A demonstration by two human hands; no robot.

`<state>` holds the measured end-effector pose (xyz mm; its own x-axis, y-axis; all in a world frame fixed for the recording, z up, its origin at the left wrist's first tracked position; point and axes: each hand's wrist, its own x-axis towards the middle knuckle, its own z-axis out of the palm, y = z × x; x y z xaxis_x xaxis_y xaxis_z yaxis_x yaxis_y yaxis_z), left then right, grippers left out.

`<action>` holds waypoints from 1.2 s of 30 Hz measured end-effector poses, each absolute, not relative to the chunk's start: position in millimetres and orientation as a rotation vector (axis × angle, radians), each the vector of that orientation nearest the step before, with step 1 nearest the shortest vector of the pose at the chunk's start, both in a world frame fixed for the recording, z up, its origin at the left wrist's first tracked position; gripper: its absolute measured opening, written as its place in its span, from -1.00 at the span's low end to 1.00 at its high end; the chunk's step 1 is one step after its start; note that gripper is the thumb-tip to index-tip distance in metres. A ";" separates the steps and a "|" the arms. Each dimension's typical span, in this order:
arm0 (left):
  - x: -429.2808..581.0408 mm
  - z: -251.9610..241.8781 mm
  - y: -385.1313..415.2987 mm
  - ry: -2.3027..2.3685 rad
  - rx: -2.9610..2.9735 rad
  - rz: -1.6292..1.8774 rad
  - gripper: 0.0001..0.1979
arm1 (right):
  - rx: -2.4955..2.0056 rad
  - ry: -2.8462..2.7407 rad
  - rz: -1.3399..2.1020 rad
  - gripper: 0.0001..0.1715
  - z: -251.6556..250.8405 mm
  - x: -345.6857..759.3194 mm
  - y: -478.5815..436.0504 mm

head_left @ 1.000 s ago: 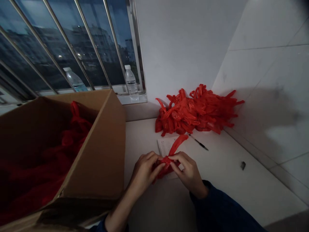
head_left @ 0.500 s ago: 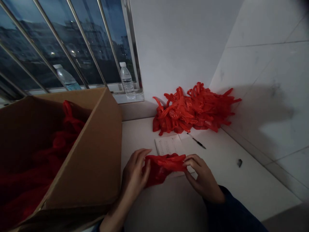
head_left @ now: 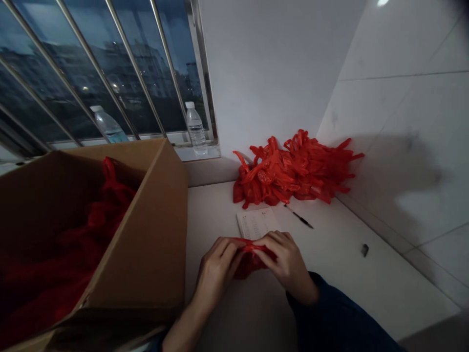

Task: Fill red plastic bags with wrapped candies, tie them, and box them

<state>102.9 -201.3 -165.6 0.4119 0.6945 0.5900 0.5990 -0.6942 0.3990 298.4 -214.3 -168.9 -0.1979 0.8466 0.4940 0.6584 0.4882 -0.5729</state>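
Note:
Between my hands is a red plastic bag [head_left: 250, 266], gathered along its upper edge above the white table. My left hand [head_left: 219, 261] is closed on its left side, with thumb and fingers pinching the plastic. On the other side my right hand [head_left: 286, 256] grips the bag's top right part, its fingertips close to those of the left. Part of the bag is hidden behind the fingers. Just beyond lies a printed notepad [head_left: 256, 222], partly covered by the hands and bag.
A big cardboard box [head_left: 146, 230] with red bags [head_left: 106, 205] inside stands at the left. Against the wall lies a heap of red plastic bags [head_left: 293, 171]. A pen [head_left: 299, 216] and a small black object [head_left: 365, 250] rest on the table [head_left: 337, 274]. Water bottles [head_left: 197, 129] stand by the barred window.
My hands have come closer together, the right one moving left. The bag is now bunched between them instead of stretched out. The view has shifted slightly.

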 end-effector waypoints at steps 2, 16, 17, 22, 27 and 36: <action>100.0 -160.6 -205.4 1.106 2.521 1.213 -0.90 | -1.203 -1.794 0.481 -0.92 -170.8 306.6 -218.0; 104.6 -145.7 -208.9 1.149 2.385 1.186 -0.64 | -1.148 -1.314 0.818 -0.87 -168.4 308.6 -226.7; 107.3 -144.0 -210.2 1.129 2.441 1.132 -0.65 | -1.145 -1.360 0.808 -0.86 -166.3 306.2 -227.8; 113.2 -139.7 -209.9 1.053 2.433 1.247 -0.79 | -1.167 -1.576 0.646 -0.90 -149.6 302.8 -226.5; 107.8 -139.2 -206.3 1.232 2.005 1.549 -0.93 | -1.108 -1.318 0.618 -0.83 -139.7 312.2 -219.5; 119.5 -127.6 -210.7 1.093 2.241 1.358 -0.62 | -0.943 -1.245 0.781 -0.81 -142.8 304.3 -220.0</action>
<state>119.5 -210.7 -127.6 0.2632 0.7365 0.6231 0.4514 -0.6648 0.5952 304.3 -220.0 -142.8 0.1679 0.8928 0.4180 0.0119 0.4222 -0.9064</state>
